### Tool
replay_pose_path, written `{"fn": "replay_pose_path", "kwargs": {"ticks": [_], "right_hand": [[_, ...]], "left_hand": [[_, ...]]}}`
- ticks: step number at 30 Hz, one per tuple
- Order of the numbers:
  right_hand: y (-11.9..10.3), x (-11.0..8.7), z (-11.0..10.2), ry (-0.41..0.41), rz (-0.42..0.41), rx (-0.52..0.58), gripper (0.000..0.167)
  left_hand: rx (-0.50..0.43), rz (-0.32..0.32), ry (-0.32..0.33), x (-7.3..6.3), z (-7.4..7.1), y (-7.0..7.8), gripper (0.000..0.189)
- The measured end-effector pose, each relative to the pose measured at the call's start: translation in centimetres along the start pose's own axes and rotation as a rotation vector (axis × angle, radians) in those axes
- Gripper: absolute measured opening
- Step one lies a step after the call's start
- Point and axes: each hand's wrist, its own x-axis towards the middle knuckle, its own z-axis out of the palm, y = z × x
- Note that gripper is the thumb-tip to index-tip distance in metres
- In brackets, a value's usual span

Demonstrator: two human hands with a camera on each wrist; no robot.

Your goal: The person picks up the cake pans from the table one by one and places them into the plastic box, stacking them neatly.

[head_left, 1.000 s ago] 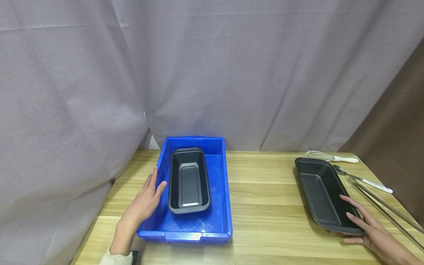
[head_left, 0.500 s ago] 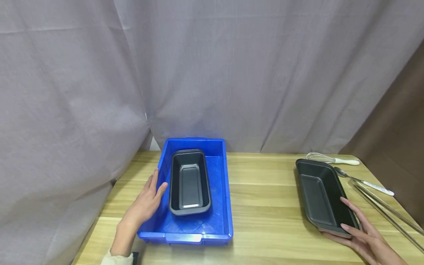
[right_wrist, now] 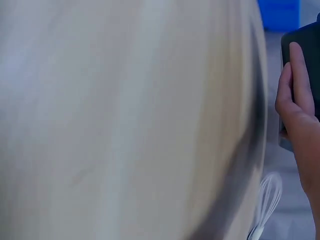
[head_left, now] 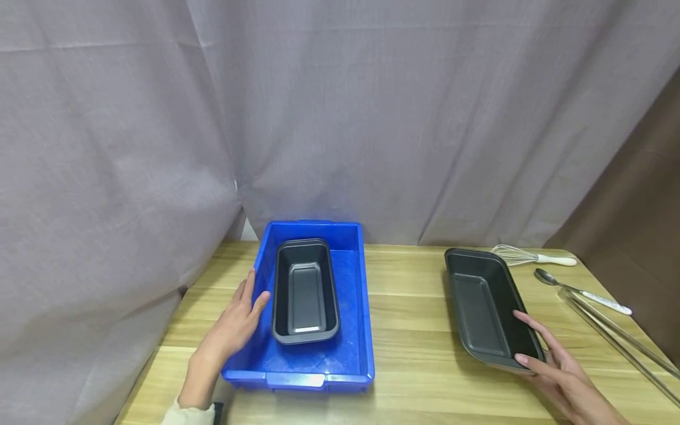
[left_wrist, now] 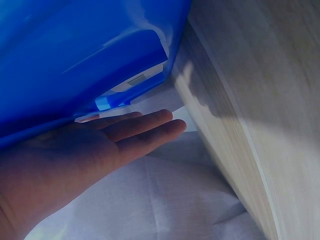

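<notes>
My left hand lies along the left side of a blue plastic bin, thumb over the rim. In the left wrist view its fingers stretch out straight beside the bin's outer wall. One dark loaf pan sits inside the bin, toward its left. On the right, my right hand grips a second dark loaf pan by its near right corner, thumb and a finger over the rim and the other fingers hidden beneath. This pan is tilted, its inside facing up. Only part of it shows in the right wrist view.
A whisk with a white handle lies at the back right of the wooden table. Nearer are a spoon with a patterned handle and a long metal utensil resembling tongs. A grey curtain hangs behind.
My right hand has carried the second loaf pan leftward, away from the spoon and metal utensil. The left hand and the bin have stayed in place.
</notes>
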Motion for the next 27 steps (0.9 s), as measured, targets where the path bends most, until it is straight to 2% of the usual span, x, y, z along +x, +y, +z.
{"fn": "replay_pose_path", "kwargs": {"ticks": [4, 8, 12, 17, 27], "right_hand": [[-1.6, 0.8, 2.0, -0.022, 0.016, 0.049, 0.079], [-2.8, 1.9, 3.6, -0.127, -0.04, 0.186, 0.076], [-3.7, 3.3, 5.1, -0.199, -0.086, 0.276, 0.071], [-4.6, 4.5, 6.8, -0.23, -0.1, 0.265, 0.066], [-7.2, 6.7, 11.2, -0.231, -0.063, 0.269, 0.052]], "left_hand": [[-0.002, 0.007, 0.002, 0.0, 0.1, 0.0, 0.078], [-0.006, 0.008, 0.0, -0.1, 0.0, 0.1, 0.078], [-0.009, 0.007, -0.001, 0.0, 0.0, 0.0, 0.077], [-0.008, 0.024, 0.002, 0.1, 0.1, 0.0, 0.077], [-0.014, 0.035, 0.017, 0.0, 0.2, -0.1, 0.077]]}}
